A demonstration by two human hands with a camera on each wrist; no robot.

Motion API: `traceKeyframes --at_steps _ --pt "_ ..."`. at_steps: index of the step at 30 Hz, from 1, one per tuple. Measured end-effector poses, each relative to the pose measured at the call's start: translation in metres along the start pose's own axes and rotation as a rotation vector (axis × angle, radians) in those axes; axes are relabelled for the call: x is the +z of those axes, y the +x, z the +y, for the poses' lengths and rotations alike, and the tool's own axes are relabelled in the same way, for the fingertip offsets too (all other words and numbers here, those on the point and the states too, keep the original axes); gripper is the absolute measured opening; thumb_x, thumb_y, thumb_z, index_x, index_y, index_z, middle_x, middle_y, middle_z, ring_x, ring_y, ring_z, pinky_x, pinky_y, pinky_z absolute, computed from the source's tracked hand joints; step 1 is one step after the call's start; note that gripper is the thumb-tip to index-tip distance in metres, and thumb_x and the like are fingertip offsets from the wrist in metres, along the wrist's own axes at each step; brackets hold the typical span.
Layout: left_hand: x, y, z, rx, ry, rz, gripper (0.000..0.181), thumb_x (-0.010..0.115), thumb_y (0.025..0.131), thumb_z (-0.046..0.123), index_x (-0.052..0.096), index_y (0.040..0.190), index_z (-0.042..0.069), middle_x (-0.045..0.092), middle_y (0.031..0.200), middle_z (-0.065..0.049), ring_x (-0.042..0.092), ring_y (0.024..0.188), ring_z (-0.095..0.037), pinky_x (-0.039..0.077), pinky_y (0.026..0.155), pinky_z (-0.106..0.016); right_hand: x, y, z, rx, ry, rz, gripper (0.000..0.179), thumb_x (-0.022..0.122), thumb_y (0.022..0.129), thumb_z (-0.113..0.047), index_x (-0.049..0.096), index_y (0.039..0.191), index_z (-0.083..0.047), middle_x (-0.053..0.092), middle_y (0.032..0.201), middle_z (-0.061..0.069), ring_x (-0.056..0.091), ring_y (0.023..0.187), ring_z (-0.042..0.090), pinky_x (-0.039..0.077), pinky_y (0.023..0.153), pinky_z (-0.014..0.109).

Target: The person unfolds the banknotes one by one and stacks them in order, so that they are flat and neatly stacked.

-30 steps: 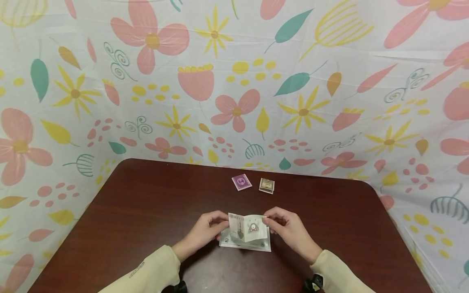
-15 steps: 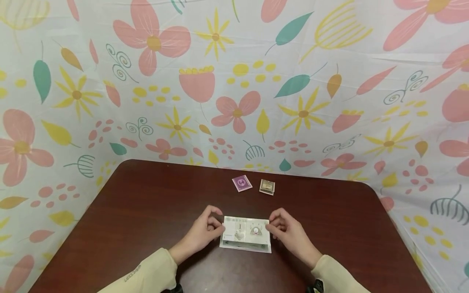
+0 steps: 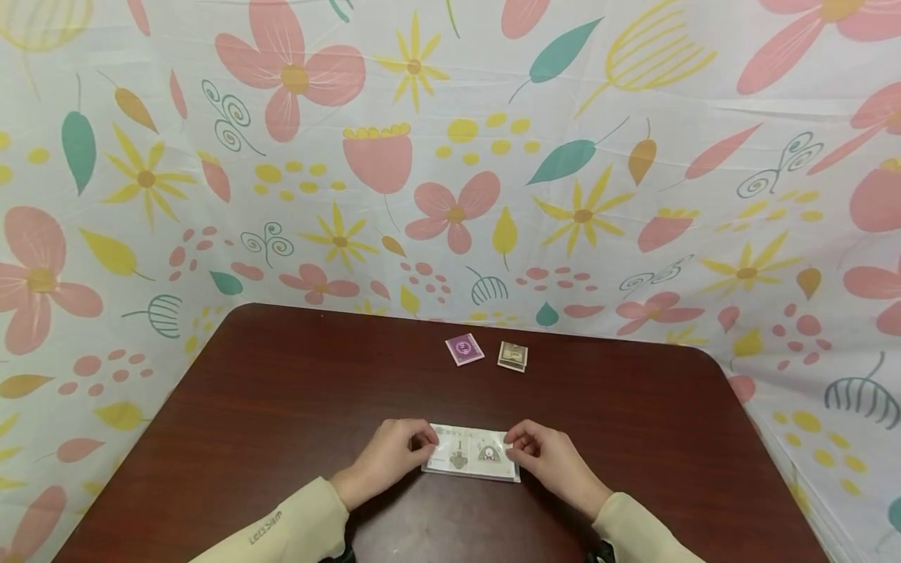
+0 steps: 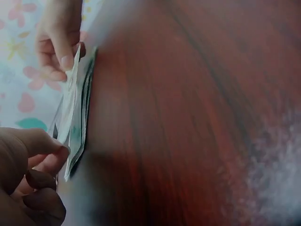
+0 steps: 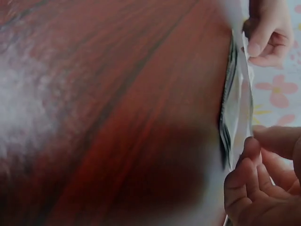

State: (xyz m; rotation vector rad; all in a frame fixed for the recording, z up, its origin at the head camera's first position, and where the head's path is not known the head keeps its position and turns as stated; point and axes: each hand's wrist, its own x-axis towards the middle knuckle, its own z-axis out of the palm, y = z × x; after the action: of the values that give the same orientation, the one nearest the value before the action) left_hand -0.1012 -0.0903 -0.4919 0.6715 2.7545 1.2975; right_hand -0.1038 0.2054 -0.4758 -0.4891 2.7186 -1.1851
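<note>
A pale grey-green banknote (image 3: 470, 453) marked with a 1 is spread flat over a thin stack of notes (image 4: 86, 110), which shows as layered edges under it in both wrist views. My left hand (image 3: 389, 460) pinches the banknote's left end between thumb and fingers. At the opposite end, my right hand (image 3: 556, 467) pinches it the same way. In the right wrist view the banknote stands slightly apart from the stack, with a narrow gap between them. Most of the stack is hidden beneath the banknote in the head view.
Toward the back of the dark red-brown wooden table (image 3: 296, 383) lie a folded purple note (image 3: 464, 349) and, to its right, a folded brownish note (image 3: 512, 355). A flower-printed cloth (image 3: 450, 156) hangs behind the table and along its sides.
The banknote was bent along its middle crease, then pulled out straight above the stack. Now it has come down over the stack, both hands still at its ends.
</note>
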Motion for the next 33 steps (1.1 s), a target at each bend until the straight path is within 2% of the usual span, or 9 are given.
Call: traceKeyframes --at_steps 3,6,12,16,25,29,33 --pt "0.002 0.001 0.002 0.035 0.097 0.001 0.012 0.074 0.089 0.000 0.075 0.091 0.012 0.072 0.086 0.004 0.062 0.076 -0.002 0.052 0.069 -0.022 0.003 0.002 0.002 -0.001 -0.034 -0.003 0.010 0.076 0.093 -0.009 0.070 0.098 -0.015 0.066 0.082 -0.011 0.058 0.071 0.000 0.050 0.066 0.023" --pt "0.004 0.003 0.003 0.043 0.152 -0.002 0.012 0.075 0.089 0.000 0.074 0.090 0.012 0.069 0.085 0.004 0.058 0.075 -0.002 0.051 0.068 -0.022 0.006 0.004 0.002 -0.002 -0.050 -0.008 0.010 0.074 0.093 -0.006 0.069 0.098 -0.014 0.065 0.081 -0.010 0.057 0.070 0.000 0.051 0.066 0.024" --pt "0.007 0.004 0.004 0.064 0.184 0.002 0.013 0.073 0.086 -0.003 0.071 0.088 0.010 0.061 0.078 0.006 0.050 0.069 -0.002 0.046 0.063 -0.021 0.008 0.005 0.002 -0.043 -0.098 0.000 0.012 0.073 0.092 -0.001 0.069 0.096 -0.013 0.063 0.078 -0.011 0.054 0.068 -0.002 0.049 0.064 0.023" --pt "0.007 0.005 0.005 0.065 0.190 0.001 0.015 0.073 0.084 -0.006 0.070 0.087 0.009 0.061 0.078 0.004 0.052 0.070 -0.004 0.047 0.063 -0.022 0.008 0.005 0.000 -0.077 -0.122 0.009 0.013 0.073 0.090 0.000 0.069 0.095 -0.011 0.062 0.077 -0.011 0.052 0.067 -0.002 0.048 0.063 0.023" --pt "0.004 0.005 0.009 0.041 0.223 -0.025 0.010 0.074 0.088 0.000 0.072 0.088 0.010 0.057 0.078 0.006 0.053 0.067 -0.003 0.047 0.062 -0.023 0.007 0.003 -0.003 -0.086 -0.172 0.009 0.013 0.077 0.089 -0.002 0.069 0.094 -0.012 0.055 0.077 -0.011 0.047 0.067 -0.001 0.045 0.062 0.024" --pt "0.003 0.006 0.008 0.023 0.231 -0.028 0.009 0.074 0.088 0.003 0.072 0.088 0.012 0.057 0.079 0.008 0.054 0.067 -0.003 0.047 0.060 -0.024 0.003 0.005 -0.001 -0.111 -0.219 -0.020 0.015 0.080 0.089 -0.006 0.070 0.097 -0.014 0.051 0.080 -0.008 0.046 0.070 0.003 0.043 0.064 0.025" --pt "0.002 0.006 0.005 0.023 0.242 -0.020 0.009 0.077 0.088 0.007 0.073 0.088 0.015 0.060 0.080 0.008 0.059 0.070 -0.005 0.048 0.061 -0.027 -0.003 0.006 0.003 -0.125 -0.217 -0.092 0.019 0.082 0.089 -0.010 0.070 0.103 -0.016 0.051 0.083 -0.005 0.046 0.075 0.009 0.042 0.066 0.026"
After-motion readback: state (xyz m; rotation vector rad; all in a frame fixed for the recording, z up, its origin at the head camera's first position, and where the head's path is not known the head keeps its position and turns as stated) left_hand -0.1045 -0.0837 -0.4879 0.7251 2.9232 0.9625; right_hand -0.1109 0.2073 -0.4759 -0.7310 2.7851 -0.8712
